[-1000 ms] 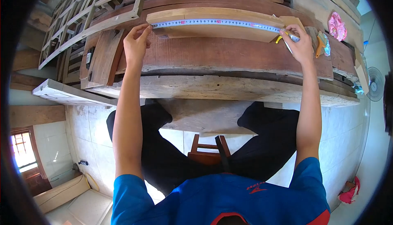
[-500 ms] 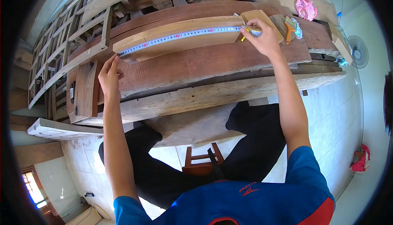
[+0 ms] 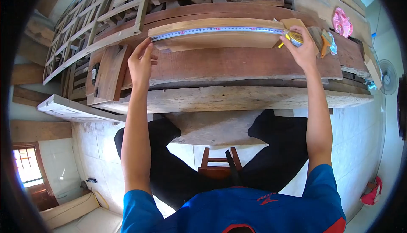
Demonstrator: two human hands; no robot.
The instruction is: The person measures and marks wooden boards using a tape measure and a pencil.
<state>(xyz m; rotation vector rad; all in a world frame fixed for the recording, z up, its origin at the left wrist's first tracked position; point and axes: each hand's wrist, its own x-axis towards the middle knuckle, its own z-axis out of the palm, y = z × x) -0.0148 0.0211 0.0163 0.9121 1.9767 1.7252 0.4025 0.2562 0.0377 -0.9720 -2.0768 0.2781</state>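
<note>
A pale wooden board (image 3: 220,43) lies lengthwise on a wide reddish-brown plank (image 3: 229,63). Stretched along the board is the white blade of a tape measure (image 3: 237,29), its numbers facing up. My left hand (image 3: 140,65) pinches the blade's end at the board's left end, with thumb and forefinger together and the other fingers loosely bent. Around the yellow tape measure case at the board's right end, my right hand (image 3: 304,50) is closed, the thumb close to the blade. A small wood block (image 3: 293,22) sits just behind that hand.
Right of the block are an orange-handled brush (image 3: 325,44) and a crumpled pink bag (image 3: 341,22). A wooden lattice frame (image 3: 101,18) leans at the left. A small black object (image 3: 95,72) rests on the short plank at left. A small stool (image 3: 218,165) stands between the legs.
The camera view has turned, so the bench appears further right and more level. Both hands stay at the two ends of the stretched tape.
</note>
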